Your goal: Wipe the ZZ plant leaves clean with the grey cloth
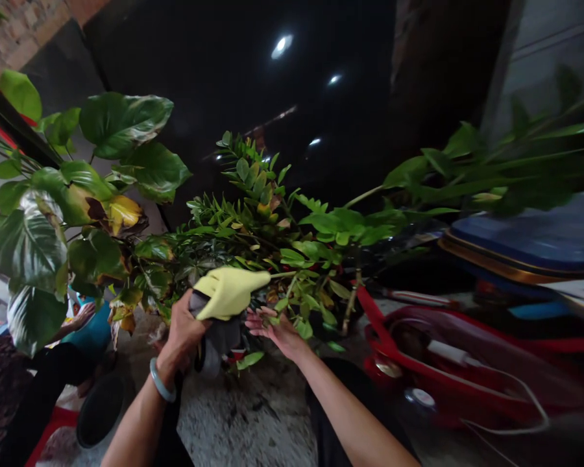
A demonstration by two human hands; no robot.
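My left hand (183, 327), with a pale bangle (161, 381) on its wrist, grips a yellow cloth (228, 292) bunched together with a dark grey cloth (219, 344) that hangs below it. My right hand (281, 332) is to the right of the cloths, palm partly turned up and fingers spread. It holds nothing that I can see, and its fingers are close to the low leaves of a green plant (302, 305). Whether they touch the leaves I cannot tell. Beyond both hands, a leafy plant (257, 181) rises with some yellowed leaves.
A large-leaved plant (34, 233) fills the left side. Lower left are another person's hand (84, 315) and a dark bucket (100, 415). A red motor scooter (384, 324) with a white cable stands at right. A dark glossy wall (243, 71) is behind the plants.
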